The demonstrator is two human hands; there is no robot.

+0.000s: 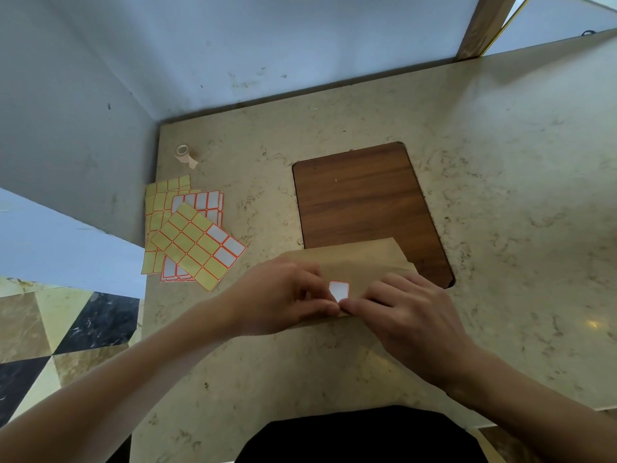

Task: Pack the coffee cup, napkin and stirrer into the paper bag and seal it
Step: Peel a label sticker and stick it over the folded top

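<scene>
Two hands are pressing on the paper bag (360, 262), which is lying flat on the tabletop (500, 195), partly over a brown board (360, 195). The left hand (283, 295) and right hand (410, 312) are pinching the folded edge beside a white sticker (339, 291). Sticker sheets (193, 235) are lying to the left.

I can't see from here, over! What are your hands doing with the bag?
Left hand and right hand pressing white sticker onto folded paper bag. Cup, napkin, stirrer not visible. Nothing in the way.
</scene>
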